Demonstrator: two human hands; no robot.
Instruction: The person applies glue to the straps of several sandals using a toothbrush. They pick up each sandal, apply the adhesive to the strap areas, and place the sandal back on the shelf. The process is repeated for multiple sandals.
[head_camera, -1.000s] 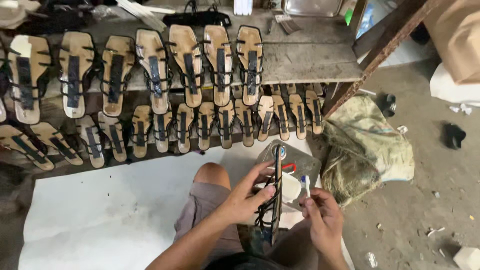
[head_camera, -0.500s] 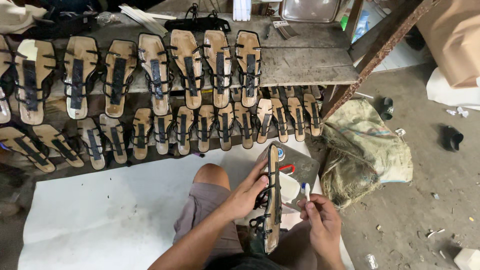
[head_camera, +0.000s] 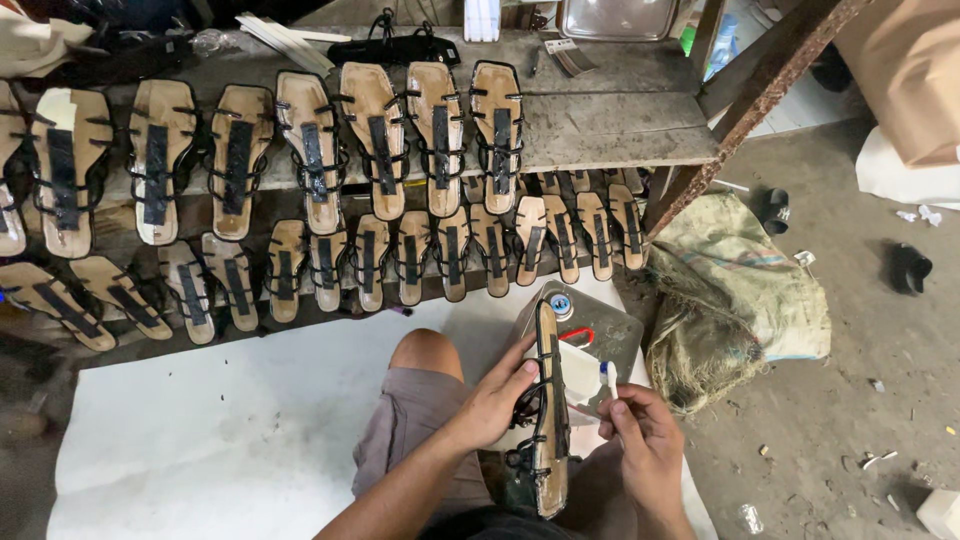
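A: Check nearest first. Left hand (head_camera: 497, 400) closed around a strappy sandal (head_camera: 548, 400), sole edge-on, held upright over the lap beside the bare knee (head_camera: 428, 350). Right hand (head_camera: 640, 445) pinched shut on a small brush (head_camera: 607, 378), white handle, bluish tip raised just beside the sandal's edge.

B: Likely fault at the grip?

A: Probably smearing. Brush tip close to the black straps; a slight slip of the pinch could put glue on them rather than on the sole. Thumb also resting near the strap loops, so risk of sticky fingers.

B: Just beyond the hands?

A: Grey metal can (head_camera: 590, 330), directly behind the sandal, touching or nearly so; cannot tell which. A knock from the sandal's toe could tip it onto the white sheet (head_camera: 230, 430).

B: Farther out?

A: Rows of finished sandals (head_camera: 400, 250) leaning against the wooden bench (head_camera: 600, 120), well apart from the hands. Low risk there. Burlap sack (head_camera: 740, 290) to the right, near the can; a spill could possibly reach it.
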